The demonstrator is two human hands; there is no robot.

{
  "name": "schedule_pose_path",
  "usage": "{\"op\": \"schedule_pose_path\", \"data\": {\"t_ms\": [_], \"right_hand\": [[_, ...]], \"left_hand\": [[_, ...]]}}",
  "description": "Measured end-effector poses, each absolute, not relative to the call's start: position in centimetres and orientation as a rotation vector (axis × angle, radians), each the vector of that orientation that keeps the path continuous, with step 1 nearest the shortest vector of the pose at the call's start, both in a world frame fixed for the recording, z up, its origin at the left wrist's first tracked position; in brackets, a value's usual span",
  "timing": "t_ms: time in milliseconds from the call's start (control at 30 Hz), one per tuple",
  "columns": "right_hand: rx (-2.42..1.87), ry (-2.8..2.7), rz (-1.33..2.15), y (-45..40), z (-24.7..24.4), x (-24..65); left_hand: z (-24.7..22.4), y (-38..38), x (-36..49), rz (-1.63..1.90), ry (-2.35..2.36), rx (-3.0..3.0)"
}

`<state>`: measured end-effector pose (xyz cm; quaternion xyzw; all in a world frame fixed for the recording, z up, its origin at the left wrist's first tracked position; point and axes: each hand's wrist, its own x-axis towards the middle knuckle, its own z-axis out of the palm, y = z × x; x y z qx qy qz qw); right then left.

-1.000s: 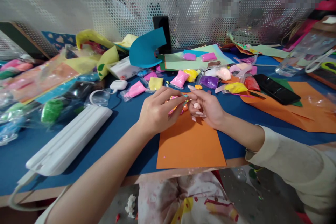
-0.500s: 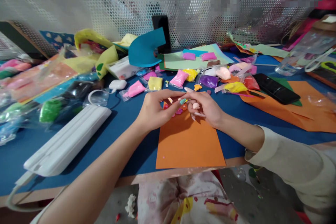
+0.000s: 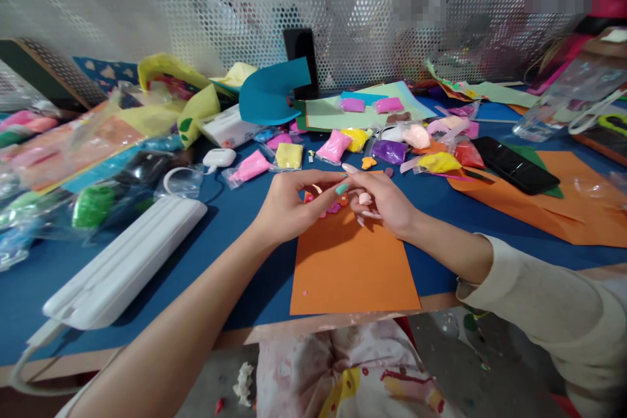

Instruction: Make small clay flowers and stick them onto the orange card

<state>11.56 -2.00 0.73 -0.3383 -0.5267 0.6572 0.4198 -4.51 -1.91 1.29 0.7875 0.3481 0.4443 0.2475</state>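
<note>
My left hand (image 3: 292,206) and my right hand (image 3: 386,201) meet at the fingertips over the far part of an orange paper sheet (image 3: 355,268). The left thumb and forefinger are pinched together, and whatever is between them is too small or hidden to make out. Curled fingers of my right hand hold a small pale pink lump of clay (image 3: 365,198), while its thumb and forefinger tips touch the left ones. Below the hands, small pink and red clay pieces (image 3: 334,207) lie on the sheet, partly covered by the left hand.
Bagged clay, including a pink packet (image 3: 334,147) and a purple packet (image 3: 390,151), lies beyond the hands. A white power-strip-like device (image 3: 127,261) is at left. At right a black phone (image 3: 516,165) rests on orange paper (image 3: 582,209). A clear bottle (image 3: 563,95) stands behind.
My left thumb has moved slightly up and right against the right fingertips. The arms and the orange sheet stay almost where they were.
</note>
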Motion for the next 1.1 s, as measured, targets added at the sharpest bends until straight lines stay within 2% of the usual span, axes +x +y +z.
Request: {"op": "schedule_pose_path", "data": {"t_ms": [667,1100], "right_hand": [[-0.919,-1.389,1.663,-1.96,0.59,11.71],[-0.902,-1.14,1.763,-1.9,1.21,11.85]], "left_hand": [[1.42,-2.11,-4.52,1.174,1.107,2.193],[0.63,-1.65,-4.95,1.523,1.043,2.741]]}}
